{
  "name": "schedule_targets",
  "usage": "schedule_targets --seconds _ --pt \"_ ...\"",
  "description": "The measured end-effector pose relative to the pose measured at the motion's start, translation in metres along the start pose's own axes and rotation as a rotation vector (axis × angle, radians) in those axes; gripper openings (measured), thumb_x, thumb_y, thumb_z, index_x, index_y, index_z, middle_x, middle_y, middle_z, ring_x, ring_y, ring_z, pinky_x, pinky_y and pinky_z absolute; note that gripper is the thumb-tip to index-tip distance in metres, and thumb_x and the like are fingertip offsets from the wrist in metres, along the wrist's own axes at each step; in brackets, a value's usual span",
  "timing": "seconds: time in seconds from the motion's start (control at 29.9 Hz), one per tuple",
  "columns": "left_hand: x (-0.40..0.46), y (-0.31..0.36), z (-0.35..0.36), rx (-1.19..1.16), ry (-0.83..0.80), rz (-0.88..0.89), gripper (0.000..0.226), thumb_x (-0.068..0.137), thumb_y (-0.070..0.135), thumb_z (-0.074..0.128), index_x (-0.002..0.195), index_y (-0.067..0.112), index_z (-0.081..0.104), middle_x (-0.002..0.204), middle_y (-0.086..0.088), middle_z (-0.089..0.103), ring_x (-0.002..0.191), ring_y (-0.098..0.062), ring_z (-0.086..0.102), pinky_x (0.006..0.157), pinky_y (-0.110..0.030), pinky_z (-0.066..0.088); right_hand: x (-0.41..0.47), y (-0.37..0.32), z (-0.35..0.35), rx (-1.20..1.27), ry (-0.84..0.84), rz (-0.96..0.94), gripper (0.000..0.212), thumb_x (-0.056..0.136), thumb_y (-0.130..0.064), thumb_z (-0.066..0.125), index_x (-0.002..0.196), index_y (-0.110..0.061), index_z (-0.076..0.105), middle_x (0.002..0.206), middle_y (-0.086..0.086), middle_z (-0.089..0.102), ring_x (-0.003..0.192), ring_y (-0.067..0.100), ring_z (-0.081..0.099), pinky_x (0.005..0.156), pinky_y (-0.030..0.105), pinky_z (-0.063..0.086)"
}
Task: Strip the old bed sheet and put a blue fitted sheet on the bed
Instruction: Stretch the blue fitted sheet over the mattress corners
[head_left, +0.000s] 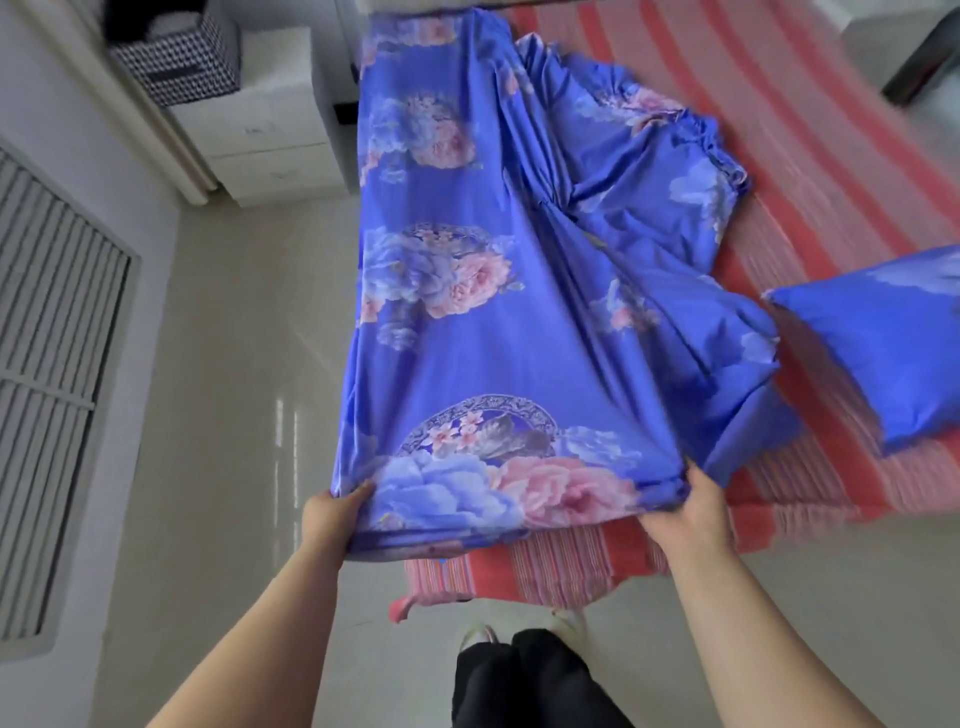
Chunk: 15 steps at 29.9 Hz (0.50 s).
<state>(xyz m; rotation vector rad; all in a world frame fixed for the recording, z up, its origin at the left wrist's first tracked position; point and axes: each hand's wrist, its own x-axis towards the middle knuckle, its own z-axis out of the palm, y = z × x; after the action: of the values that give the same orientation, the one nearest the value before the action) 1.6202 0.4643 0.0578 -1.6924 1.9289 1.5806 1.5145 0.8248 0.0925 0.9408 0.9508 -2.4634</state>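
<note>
Head view. The blue fitted sheet (467, 312) lay stretched lengthwise along the left side of the bed (810, 171), its long axis running away from the person. The left hand (332, 512) and right hand (688, 506) each gripped a near corner of its edge at the bed's foot, equally near. The bunched remainder lay to the right, toward a blue pillow (883, 353).

Home bedroom. I'm standing at a bed (831, 171) with a red striped cover, blue floral sheet (467, 312) and matching pillow (883, 353) on it. White drawers (260, 140) by the wall, glossy tile floor (234, 389).
</note>
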Motion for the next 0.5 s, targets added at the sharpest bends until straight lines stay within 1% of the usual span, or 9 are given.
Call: schedule_targets --seconds 0.03,0.07,0.1,0.17,0.2,0.3,0.37,0.43,0.5 --pt "0.002 -0.002 -0.006 0.017 -0.010 -0.013 0.034 0.079 0.022 0.076 0.096 -0.005 0.065 0.083 -0.015 0.062 0.075 -0.025 0.057 0.068 -0.031 0.042 -0.011 0.002 0.000 0.054 0.011 -0.012 0.034 0.067 -0.037 0.079 0.086 -0.012 0.066 0.074 0.009 0.073 0.060 0.019 0.069 0.060 0.030 0.057" --pt "0.003 -0.004 -0.009 0.026 -0.017 -0.016 0.033 0.079 0.022 0.077 0.095 -0.004 0.065 0.082 -0.015 0.061 0.074 -0.025 0.057 0.067 -0.031 0.042 -0.016 0.003 -0.005 0.091 0.033 -0.022 0.028 0.074 -0.037 0.073 0.086 -0.014 0.063 0.069 0.007 0.072 0.055 0.015 0.068 0.052 0.026 0.055" --pt "0.004 -0.006 -0.011 0.024 -0.025 -0.033 0.031 0.078 0.021 0.077 0.093 -0.003 0.064 0.082 -0.015 0.061 0.075 -0.024 0.057 0.068 -0.031 0.042 -0.019 0.004 -0.010 0.104 0.043 -0.041 0.040 0.063 -0.038 0.081 0.088 -0.016 0.060 0.071 0.006 0.072 0.056 0.015 0.068 0.050 0.026 0.054" --pt "0.001 -0.015 -0.021 0.060 -0.035 -0.062 0.030 0.078 0.019 0.077 0.091 -0.004 0.064 0.083 -0.016 0.062 0.081 -0.027 0.062 0.069 -0.033 0.046 -0.024 0.015 -0.026 0.054 0.139 -0.102 0.092 0.020 -0.041 0.095 0.101 -0.016 0.060 0.089 0.011 0.071 0.075 0.025 0.072 0.070 0.043 0.056" --pt "-0.001 -0.018 -0.020 0.070 -0.033 -0.076 0.030 0.079 0.017 0.076 0.091 -0.007 0.064 0.082 -0.017 0.062 0.081 -0.030 0.064 0.066 -0.034 0.049 -0.023 0.017 -0.036 0.052 0.177 -0.136 0.110 0.008 -0.041 0.094 0.109 -0.013 0.059 0.100 0.014 0.069 0.087 0.030 0.070 0.081 0.051 0.052" --pt "-0.009 -0.031 -0.024 0.024 -0.020 -0.155 0.018 0.083 0.005 0.066 0.082 -0.010 0.058 0.072 -0.016 0.056 0.045 -0.025 0.058 0.035 -0.025 0.042 -0.027 0.024 -0.064 0.007 0.233 -0.186 0.136 0.011 -0.042 0.092 0.136 -0.012 0.048 0.130 0.016 0.057 0.117 0.038 0.056 0.091 0.064 0.042" --pt "-0.008 -0.042 -0.028 -0.060 0.011 -0.233 0.018 0.085 0.002 0.060 0.073 -0.008 0.052 0.064 -0.013 0.049 0.023 -0.015 0.046 0.025 -0.022 0.035 -0.031 0.025 -0.078 -0.011 0.252 -0.216 0.137 0.014 -0.043 0.092 0.139 -0.012 0.046 0.135 0.015 0.054 0.121 0.037 0.054 0.092 0.062 0.043" --pt "-0.005 -0.052 -0.033 -0.165 0.025 -0.291 0.018 0.085 0.006 0.060 0.085 -0.012 0.057 0.060 -0.014 0.053 0.033 -0.022 0.052 0.036 -0.026 0.044 -0.041 0.026 -0.075 -0.054 0.254 -0.159 0.130 0.013 -0.040 0.093 0.133 -0.010 0.052 0.125 0.016 0.062 0.112 0.034 0.061 0.083 0.060 0.050" --pt "0.004 -0.060 -0.037 -0.212 0.013 -0.347 0.020 0.083 0.006 0.062 0.092 -0.012 0.060 0.053 -0.015 0.059 0.042 -0.028 0.057 0.048 -0.038 0.053 -0.044 0.027 -0.074 -0.085 0.216 -0.111 0.107 0.015 -0.035 0.094 0.114 -0.010 0.060 0.102 0.013 0.071 0.087 0.027 0.071 0.060 0.050 0.058"
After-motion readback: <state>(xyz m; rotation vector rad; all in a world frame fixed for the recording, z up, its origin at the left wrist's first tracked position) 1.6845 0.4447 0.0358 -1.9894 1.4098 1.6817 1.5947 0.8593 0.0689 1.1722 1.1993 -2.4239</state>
